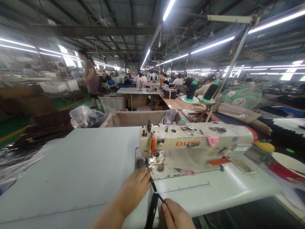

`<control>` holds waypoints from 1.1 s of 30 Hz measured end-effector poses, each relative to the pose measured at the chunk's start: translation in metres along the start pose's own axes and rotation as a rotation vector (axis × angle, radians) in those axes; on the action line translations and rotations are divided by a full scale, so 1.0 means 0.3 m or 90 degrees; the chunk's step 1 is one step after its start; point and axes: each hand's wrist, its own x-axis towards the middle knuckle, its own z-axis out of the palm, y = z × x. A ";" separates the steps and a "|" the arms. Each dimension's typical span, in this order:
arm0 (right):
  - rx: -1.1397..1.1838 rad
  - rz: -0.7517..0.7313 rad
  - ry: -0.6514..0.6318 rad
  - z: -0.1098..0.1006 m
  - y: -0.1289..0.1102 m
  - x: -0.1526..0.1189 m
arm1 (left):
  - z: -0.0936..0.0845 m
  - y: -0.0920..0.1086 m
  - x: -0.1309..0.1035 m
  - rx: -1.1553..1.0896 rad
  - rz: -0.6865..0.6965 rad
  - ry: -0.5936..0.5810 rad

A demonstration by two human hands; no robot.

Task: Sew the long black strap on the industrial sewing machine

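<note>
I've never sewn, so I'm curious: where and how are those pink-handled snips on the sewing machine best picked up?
Probably by the pink handle, with the right hand coming from the right and above: the snips lie flat on the machine's bed, handle end to the right, metal blades pointing left.

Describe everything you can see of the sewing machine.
The sewing machine is cream-coloured, apparently painted metal, its long arm running left to right on the pale table. Orange letters beginning "DUK" mark the front; an orange part stands at the needle end, a pink ornament on the arm, a small screen towards the right. The bed looks worn and blotched, with pink-handled snips lying there. The left hand is near the needle area, a black strip at its fingers. Whether it is running cannot be told.
</note>
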 end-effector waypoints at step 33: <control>0.125 -0.007 0.034 -0.045 -0.069 0.013 | -0.008 0.156 -0.107 -0.933 -0.527 -0.138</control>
